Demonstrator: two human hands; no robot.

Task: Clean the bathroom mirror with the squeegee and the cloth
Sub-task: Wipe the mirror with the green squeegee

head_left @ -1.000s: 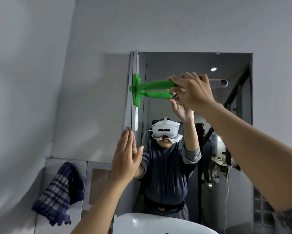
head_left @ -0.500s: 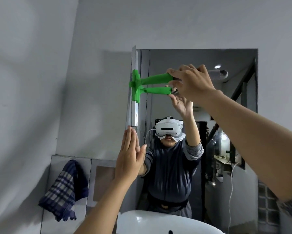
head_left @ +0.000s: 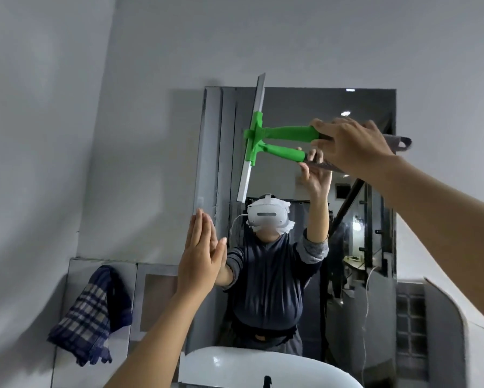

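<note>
The rectangular mirror (head_left: 355,113) hangs on the grey wall. A green squeegee (head_left: 284,133) with a long grey blade lies against the glass near the mirror's upper left, its blade tilted and its top poking above the mirror's edge. My right hand (head_left: 350,145) grips the dark end of its handle. My left hand (head_left: 201,254) is flat and open, fingers together, pressed at the mirror's left edge lower down. A blue checked cloth (head_left: 91,312) hangs on the wall ledge at the lower left, apart from both hands.
A white basin (head_left: 235,365) sits below the mirror, with a dark tap tip (head_left: 267,381) showing. Grey tiled panels (head_left: 156,298) stand behind the cloth. A white curved fixture (head_left: 442,317) is at the lower right. The mirror reflects me and a room behind.
The squeegee has moved right from the mirror's left edge onto the glass and its blade has tilted. My left hand stays flat at the mirror's left edge.
</note>
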